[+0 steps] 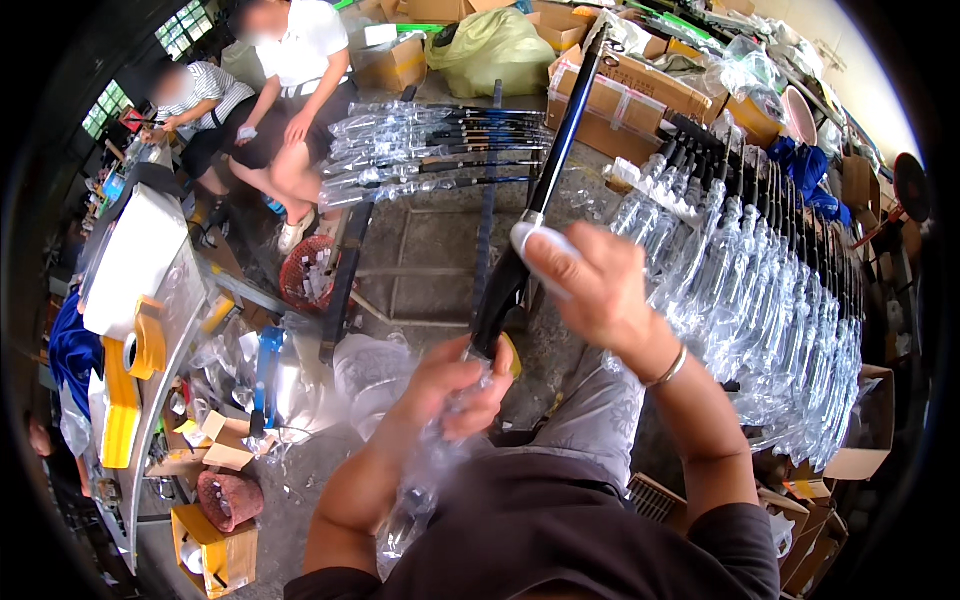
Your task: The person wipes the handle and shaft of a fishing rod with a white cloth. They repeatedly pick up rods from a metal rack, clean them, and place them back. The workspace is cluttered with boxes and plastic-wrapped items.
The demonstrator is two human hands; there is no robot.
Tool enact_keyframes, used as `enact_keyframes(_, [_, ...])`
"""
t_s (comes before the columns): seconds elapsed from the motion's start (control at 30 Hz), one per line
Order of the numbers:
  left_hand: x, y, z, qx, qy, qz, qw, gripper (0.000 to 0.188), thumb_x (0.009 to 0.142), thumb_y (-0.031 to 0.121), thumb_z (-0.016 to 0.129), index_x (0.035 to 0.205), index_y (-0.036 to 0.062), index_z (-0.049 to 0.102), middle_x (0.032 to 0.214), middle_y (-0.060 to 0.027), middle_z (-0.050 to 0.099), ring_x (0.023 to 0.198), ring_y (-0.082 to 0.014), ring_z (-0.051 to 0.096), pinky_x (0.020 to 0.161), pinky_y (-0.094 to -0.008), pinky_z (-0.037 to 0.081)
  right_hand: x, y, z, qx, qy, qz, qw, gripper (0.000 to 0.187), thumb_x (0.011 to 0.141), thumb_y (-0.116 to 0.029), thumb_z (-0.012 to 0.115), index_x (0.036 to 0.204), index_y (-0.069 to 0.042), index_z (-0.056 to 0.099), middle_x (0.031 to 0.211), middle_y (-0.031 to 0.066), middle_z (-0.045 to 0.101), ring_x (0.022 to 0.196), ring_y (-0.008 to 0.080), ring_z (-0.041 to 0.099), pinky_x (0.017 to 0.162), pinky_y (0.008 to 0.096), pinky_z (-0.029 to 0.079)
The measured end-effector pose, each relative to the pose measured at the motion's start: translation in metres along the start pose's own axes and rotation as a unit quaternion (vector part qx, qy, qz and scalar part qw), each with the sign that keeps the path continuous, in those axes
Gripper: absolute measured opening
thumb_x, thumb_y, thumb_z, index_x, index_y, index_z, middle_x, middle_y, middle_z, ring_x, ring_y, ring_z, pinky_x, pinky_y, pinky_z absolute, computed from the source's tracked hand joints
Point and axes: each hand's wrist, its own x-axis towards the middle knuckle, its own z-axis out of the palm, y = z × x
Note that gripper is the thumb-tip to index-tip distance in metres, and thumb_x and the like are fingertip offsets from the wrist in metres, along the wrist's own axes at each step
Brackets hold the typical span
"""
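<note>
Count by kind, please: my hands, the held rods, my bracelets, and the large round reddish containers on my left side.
Left hand, right hand: 2
Held rod: 1
Bracelet: 1
Upper container, lower container: 2
Total: 6

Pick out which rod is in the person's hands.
The dark rod slanting up from the left hand past the right hand; the rods beyond and the row at the right are in neither hand.

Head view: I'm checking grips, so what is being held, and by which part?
A fishing rod: left hand grips the black handle's lower part; right hand holds a white item at the handle's top.
</note>
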Motion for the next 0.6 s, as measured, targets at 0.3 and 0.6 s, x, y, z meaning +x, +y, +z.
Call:
enact_keyframes(0.3, [-0.010, -0.002, 0.002, 0.015, 0.048, 0.028, 0.998, 0.030, 0.095, 0.024, 0.059, 0.104, -0.0008, 0.044, 0.060, -0.0016, 0.039, 0.035, -0.0072, 0.034, 0.029, -0.0235, 0.030, -0.008, 0.005, -0.008, 0.023, 0.020, 0.047, 0.998, 0.046, 0.072, -0.004, 0.065, 0.116, -0.015, 0.062, 0.072, 0.0047, 0.051, 0.056, 0.0237, 0.055, 0.048, 0.0367, 0.046])
enact_keyframes(0.6, [-0.007, -0.013, -0.006, -0.097, -0.052, -0.041, 0.993, 0.026, 0.096, 0.021, 0.057, 0.104, 0.0006, 0.044, 0.061, -0.0015, 0.041, 0.034, -0.0069, 0.035, 0.029, -0.0238, 0.029, 0.000, 0.003, 0.002, 0.021, -0.066, 0.024, 0.997, 0.055, 0.063, -0.006, 0.074, 0.115, -0.014, 0.058, 0.071, 0.0060, 0.048, 0.054, 0.0249, 0.054, 0.045, 0.0378, 0.041])
